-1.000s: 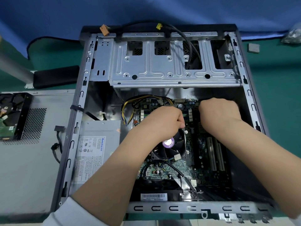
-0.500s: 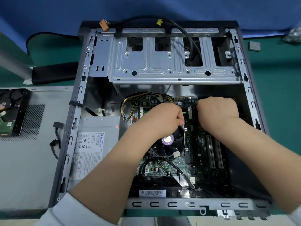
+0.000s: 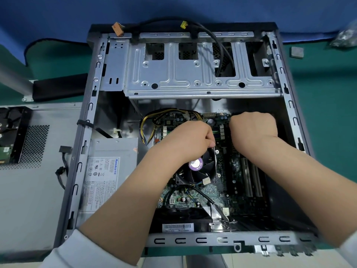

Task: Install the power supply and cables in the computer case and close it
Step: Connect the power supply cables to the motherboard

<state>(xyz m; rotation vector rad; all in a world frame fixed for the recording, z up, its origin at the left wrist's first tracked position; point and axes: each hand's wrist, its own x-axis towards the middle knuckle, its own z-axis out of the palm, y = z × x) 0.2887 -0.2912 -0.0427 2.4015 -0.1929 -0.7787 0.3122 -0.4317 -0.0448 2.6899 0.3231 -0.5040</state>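
Head view, left to right: the power supply (image 3: 108, 171) sits in the case (image 3: 85, 151) at its left wall, its yellow cables (image 3: 146, 122) looping to the board (image 3: 228, 190). Both the left hand (image 3: 191, 140) and right hand (image 3: 253, 126) are curled over the board's top edge; what they pinch is hidden. Press any plug straight down, evenly, without flexing the board.

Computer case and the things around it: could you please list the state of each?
Computer case: lying open, side panel off.
Side panel: flat on the table, left of the case.
Power supply: seated in the case.
Yellow and black cables: looped over the board.
Left hand: fingers curled, contents hidden.
Right hand: fingers curled, contents hidden.
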